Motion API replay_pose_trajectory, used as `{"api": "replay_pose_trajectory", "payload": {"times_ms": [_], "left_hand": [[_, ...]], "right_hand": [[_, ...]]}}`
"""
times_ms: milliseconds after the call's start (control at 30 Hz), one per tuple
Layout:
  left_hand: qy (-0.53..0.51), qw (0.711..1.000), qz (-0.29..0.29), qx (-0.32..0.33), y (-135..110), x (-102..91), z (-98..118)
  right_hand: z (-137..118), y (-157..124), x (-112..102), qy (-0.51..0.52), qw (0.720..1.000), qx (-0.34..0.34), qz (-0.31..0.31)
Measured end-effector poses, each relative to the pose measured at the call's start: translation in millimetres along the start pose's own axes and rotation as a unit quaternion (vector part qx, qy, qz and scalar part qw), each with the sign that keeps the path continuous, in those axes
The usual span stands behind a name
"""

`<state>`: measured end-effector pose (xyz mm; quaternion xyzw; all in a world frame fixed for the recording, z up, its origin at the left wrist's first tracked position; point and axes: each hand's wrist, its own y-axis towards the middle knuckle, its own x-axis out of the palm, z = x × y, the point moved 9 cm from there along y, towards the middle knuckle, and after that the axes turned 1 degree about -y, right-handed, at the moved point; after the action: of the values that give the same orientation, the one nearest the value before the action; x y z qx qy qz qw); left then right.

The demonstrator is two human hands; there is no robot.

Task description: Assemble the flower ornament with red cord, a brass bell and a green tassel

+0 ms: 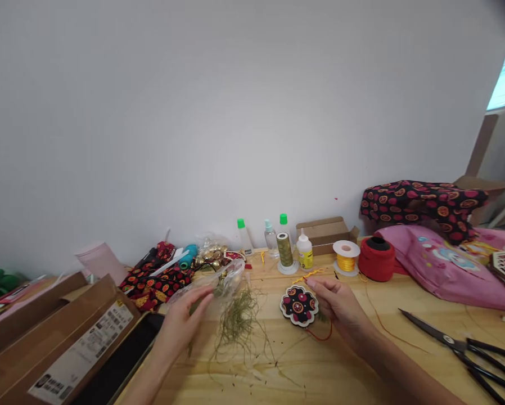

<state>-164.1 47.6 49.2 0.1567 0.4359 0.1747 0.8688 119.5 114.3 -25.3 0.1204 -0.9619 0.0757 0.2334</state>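
Observation:
My right hand (341, 306) pinches a flower-shaped ornament (298, 305) covered in black fabric with red circles, held just above the wooden table (320, 365). A yellow cord loop (309, 274) rises from the ornament near my fingertips, and a red thread (320, 336) trails below it. My left hand (185, 320) reaches into a clear plastic bag (222, 284) holding small gold items. A loose tangle of olive-green thread (239, 320) lies on the table between my hands.
Along the wall stand glue bottles (305, 251), a green thread cone (284, 250), a yellow spool (346, 257) and a red spool (376, 259). Black scissors (459, 346) lie at right. Cardboard boxes (67, 337) sit at left, pink and patterned fabric (438, 264) at right.

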Motion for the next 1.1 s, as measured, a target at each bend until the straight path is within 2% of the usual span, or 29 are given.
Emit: {"api": "replay_pose_trajectory", "payload": {"times_ms": [67,167,233,367,567,633,733,833,900,1000,1100], "left_hand": [[0.077,0.996,-0.045,0.011,-3,3.9,-14],[0.104,0.983,-0.143,0.043,-17,32.1,-16],[0.102,0.981,-0.152,0.071,-25,43.0,-9],[0.088,0.983,-0.134,0.089,-29,49.8,2],[-0.032,0.975,-0.192,0.111,-37,77.8,29],[-0.057,0.983,-0.148,0.096,-31,69.1,29],[-0.006,0.998,-0.049,0.042,-19,32.8,8],[0.129,0.991,-0.029,-0.025,-17,-2.2,-23],[0.18,0.981,-0.044,-0.062,-22,-16.1,-40],[0.187,0.979,-0.057,-0.051,-28,-18.0,-44],[0.169,0.985,-0.047,-0.003,-23,-5.7,-27]], "right_hand": [[5,3,-1,-0.015,1.0,0.009,-0.003],[9,6,-6,-0.037,0.999,0.015,0.004],[10,7,-8,-0.044,0.999,0.013,0.006],[12,6,-10,-0.039,0.999,0.014,0.018],[15,4,-11,-0.048,0.998,0.026,0.033],[14,4,-14,-0.053,0.997,0.028,0.046],[14,4,-15,-0.06,0.996,0.031,0.053],[15,4,-16,-0.064,0.996,0.035,0.054],[17,5,-15,-0.066,0.996,0.039,0.05],[18,5,-15,-0.079,0.995,0.037,0.042],[18,6,-15,-0.085,0.995,0.032,0.035]]}}
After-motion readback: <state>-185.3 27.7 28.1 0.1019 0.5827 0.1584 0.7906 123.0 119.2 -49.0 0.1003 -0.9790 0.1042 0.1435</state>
